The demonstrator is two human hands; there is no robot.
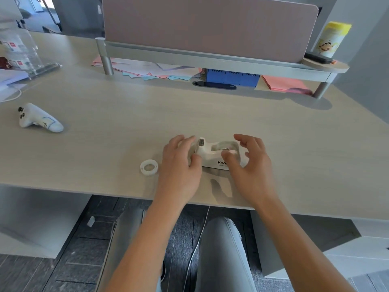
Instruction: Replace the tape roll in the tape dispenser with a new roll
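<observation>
Both our hands are on the white tape dispenser point(212, 153), sitting near the front edge of the desk point(126, 123).

Our left hand point(181, 163) wraps the cutter end, fingers curled onto it; our right hand point(250, 163) hovers at the roll end with fingers spread loose, thumb touching the dispenser's side. A clear tape roll point(149, 167) lies flat on the desk just left of our left hand. Farther left there's a white controller point(37, 120).
</observation>
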